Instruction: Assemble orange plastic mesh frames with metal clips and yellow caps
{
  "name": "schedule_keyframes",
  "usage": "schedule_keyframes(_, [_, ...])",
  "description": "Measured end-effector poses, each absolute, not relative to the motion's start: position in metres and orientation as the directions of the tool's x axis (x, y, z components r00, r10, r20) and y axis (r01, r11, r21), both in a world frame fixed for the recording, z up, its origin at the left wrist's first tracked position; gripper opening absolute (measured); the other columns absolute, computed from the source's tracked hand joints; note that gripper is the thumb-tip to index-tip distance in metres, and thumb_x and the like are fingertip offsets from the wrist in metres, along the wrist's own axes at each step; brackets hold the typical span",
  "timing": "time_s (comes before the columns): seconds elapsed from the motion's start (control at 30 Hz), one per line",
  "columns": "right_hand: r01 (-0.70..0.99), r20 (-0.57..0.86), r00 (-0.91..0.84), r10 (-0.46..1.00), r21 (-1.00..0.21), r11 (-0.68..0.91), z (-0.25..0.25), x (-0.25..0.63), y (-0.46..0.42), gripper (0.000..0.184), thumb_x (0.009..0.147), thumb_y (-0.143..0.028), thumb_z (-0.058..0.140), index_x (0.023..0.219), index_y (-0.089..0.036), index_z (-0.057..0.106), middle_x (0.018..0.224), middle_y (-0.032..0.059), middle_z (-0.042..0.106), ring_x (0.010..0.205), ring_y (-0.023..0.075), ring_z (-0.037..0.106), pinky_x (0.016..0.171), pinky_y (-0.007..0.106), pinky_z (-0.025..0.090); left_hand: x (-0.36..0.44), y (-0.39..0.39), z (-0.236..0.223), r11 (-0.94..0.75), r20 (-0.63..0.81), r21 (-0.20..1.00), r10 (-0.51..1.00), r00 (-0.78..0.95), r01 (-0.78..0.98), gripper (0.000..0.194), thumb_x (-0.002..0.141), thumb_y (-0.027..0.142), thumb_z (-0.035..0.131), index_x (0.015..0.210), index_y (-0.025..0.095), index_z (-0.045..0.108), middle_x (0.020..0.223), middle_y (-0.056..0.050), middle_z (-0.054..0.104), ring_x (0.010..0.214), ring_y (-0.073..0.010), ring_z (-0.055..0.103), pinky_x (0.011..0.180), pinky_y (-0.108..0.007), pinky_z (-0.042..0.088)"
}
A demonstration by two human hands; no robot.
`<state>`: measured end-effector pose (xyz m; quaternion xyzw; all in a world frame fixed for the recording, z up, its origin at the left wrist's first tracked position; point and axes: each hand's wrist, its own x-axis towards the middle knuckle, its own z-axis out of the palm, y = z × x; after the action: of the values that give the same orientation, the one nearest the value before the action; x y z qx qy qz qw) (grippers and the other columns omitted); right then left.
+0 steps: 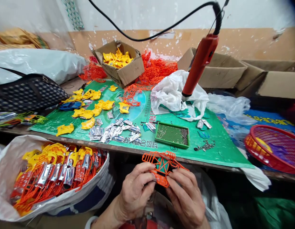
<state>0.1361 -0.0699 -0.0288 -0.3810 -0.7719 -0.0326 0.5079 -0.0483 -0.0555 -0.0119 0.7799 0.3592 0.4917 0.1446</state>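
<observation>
An orange plastic lattice frame (161,165) is held between both my hands just in front of the table edge. My left hand (138,186) pinches its left side with thumb and fingers. On the right side, my right hand (185,190) grips the same frame. A small green piece (161,164) shows through its bars; whether it is attached I cannot tell. Beyond the frame lies a green tray (172,135) with small screws. Shiny silver metal pieces (114,130) are heaped left of the tray, with yellow plastic parts (95,109) behind them.
A red electric screwdriver (200,66) hangs from a cable above a white plastic bag (171,89). At the left, a white sack (73,203) holds assembled orange, yellow and silver pieces. A cardboard box (130,71) holds yellow parts. A red basket (276,152) stands at right.
</observation>
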Motion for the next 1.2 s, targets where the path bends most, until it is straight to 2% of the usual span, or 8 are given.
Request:
schedule_keyframes(0.2, [0.618, 0.821, -0.206, 0.533, -0.313, 0.721, -0.02, 0.138, -0.065, 0.015, 0.085, -0.007, 0.059, 0.095, -0.015, 0.068, 0.082, 0.0071, 0.072, 0.086, 0.0197, 0.064, 0.072, 0.033, 0.058, -0.05, -0.052, -0.011, -0.721, 0.64, 0.601, 0.692, 0.332, 0.345, 0.022, 0.084, 0.001, 0.055, 0.097, 0.018, 0.06, 0.089, -0.006, 0.072, 0.083, -0.0138, 0.07, 0.077, -0.023, 0.058])
schedule_keyframes(0.53, [0.545, 0.803, -0.21, 0.559, -0.379, 0.748, -0.021, 0.136, -0.061, 0.015, 0.083, -0.003, 0.059, 0.091, -0.014, 0.066, 0.079, 0.0073, 0.071, 0.077, 0.0183, 0.063, 0.07, 0.034, 0.057, -0.051, -0.053, -0.006, -0.7, 0.584, 0.566, 0.713, 0.389, 0.435, 0.022, 0.085, 0.003, 0.053, 0.099, 0.018, 0.059, 0.083, -0.005, 0.072, 0.076, -0.0143, 0.07, 0.069, -0.02, 0.055])
schedule_keyframes(0.63, [0.439, 0.689, -0.268, 0.673, -0.535, 0.722, -0.023, 0.137, -0.062, 0.013, 0.086, -0.006, 0.055, 0.089, -0.016, 0.063, 0.078, 0.0055, 0.068, 0.075, 0.0164, 0.061, 0.068, 0.033, 0.054, -0.054, -0.057, -0.006, -0.623, 0.396, 0.596, 0.777, 0.49, 0.506, 0.026, 0.087, 0.005, 0.049, 0.106, 0.019, 0.061, 0.082, -0.004, 0.069, 0.07, -0.0147, 0.067, 0.065, -0.021, 0.052])
schedule_keyframes(0.7, [0.353, 0.596, -0.353, 0.721, -0.629, 0.692, -0.023, 0.139, -0.062, 0.009, 0.09, -0.014, 0.055, 0.083, -0.017, 0.06, 0.074, 0.0029, 0.066, 0.072, 0.0143, 0.059, 0.065, 0.03, 0.051, -0.057, -0.058, -0.008, -0.559, 0.203, 0.637, 0.786, 0.583, 0.532, 0.02, 0.087, 0.009, 0.047, 0.089, 0.021, 0.064, 0.074, -0.002, 0.065, 0.064, -0.0139, 0.062, 0.058, -0.019, 0.046])
schedule_keyframes(0.8, [0.276, 0.447, -0.501, 0.741, -0.729, 0.627, -0.021, 0.144, -0.061, 0.022, 0.091, -0.033, 0.058, 0.075, -0.019, 0.057, 0.071, -0.0006, 0.065, 0.07, 0.0118, 0.058, 0.065, 0.026, 0.048, -0.057, -0.058, -0.009, -0.476, 0.029, 0.755, 0.711, 0.703, 0.451, 0.018, 0.084, 0.021, 0.056, 0.066, 0.021, 0.059, 0.064, 0.001, 0.057, 0.055, -0.0119, 0.053, 0.047, -0.019, 0.035])
schedule_keyframes(0.9, [0.276, 0.31, -0.589, 0.747, -0.791, 0.546, -0.017, 0.148, -0.057, 0.029, 0.086, -0.043, 0.063, 0.071, -0.019, 0.057, 0.072, -0.0022, 0.065, 0.072, 0.0104, 0.06, 0.07, 0.025, 0.047, -0.052, -0.056, -0.003, -0.274, -0.137, 0.86, 0.689, 0.712, 0.431, 0.025, 0.081, 0.027, 0.06, 0.059, 0.019, 0.051, 0.063, 0.003, 0.052, 0.057, -0.0104, 0.046, 0.05, -0.02, 0.03])
schedule_keyframes(1.03, [0.327, 0.276, -0.557, 0.783, -0.794, 0.513, -0.015, 0.146, -0.052, 0.029, 0.083, -0.042, 0.068, 0.069, -0.019, 0.056, 0.072, -0.0034, 0.062, 0.072, 0.01, 0.057, 0.068, 0.025, 0.044, -0.045, -0.054, 0.013, 0.189, -0.444, 0.872, 0.696, 0.565, 0.452, 0.024, 0.079, 0.034, 0.059, 0.062, 0.017, 0.054, 0.06, 0.005, 0.039, 0.057, -0.01, 0.031, 0.049, -0.022, 0.022])
schedule_keyframes(1.2, [0.46, 0.296, -0.456, 0.839, -0.729, 0.508, -0.008, 0.145, -0.044, 0.019, 0.082, -0.037, 0.07, 0.082, -0.02, 0.061, 0.083, 0.0002, 0.063, 0.08, 0.0142, 0.058, 0.07, 0.028, 0.048, -0.047, -0.046, 0.013, 0.538, -0.52, 0.828, 0.631, 0.576, 0.158, 0.014, 0.071, 0.027, 0.059, 0.067, 0.014, 0.063, 0.053, 0.007, 0.036, 0.048, -0.0072, 0.021, 0.046, -0.022, 0.015])
